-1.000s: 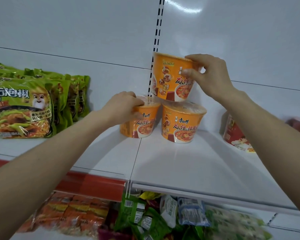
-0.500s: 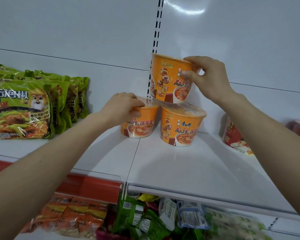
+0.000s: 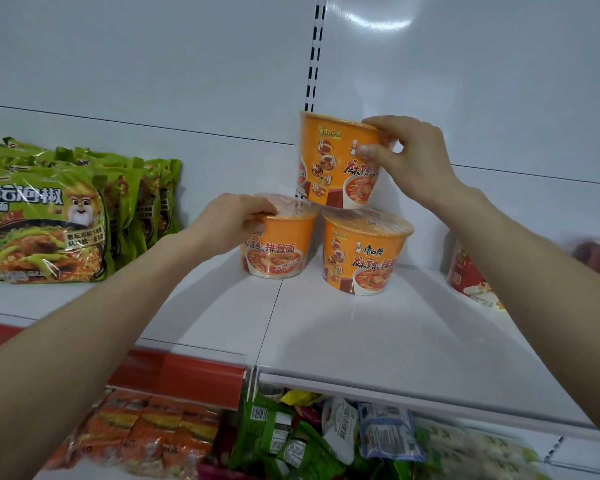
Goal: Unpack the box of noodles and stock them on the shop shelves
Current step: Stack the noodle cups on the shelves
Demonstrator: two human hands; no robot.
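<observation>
Now both hands (image 3: 231,221) (image 3: 414,162) snug round noodle cups (image 3: 279,249) (image 3: 331,168)

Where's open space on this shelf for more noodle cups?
Bare: the white shelf's whole front; between green packs and left orange cup; between right orange cup and red cup. Crowded: around the top orange cup, and the lower shelf's packets.
</observation>
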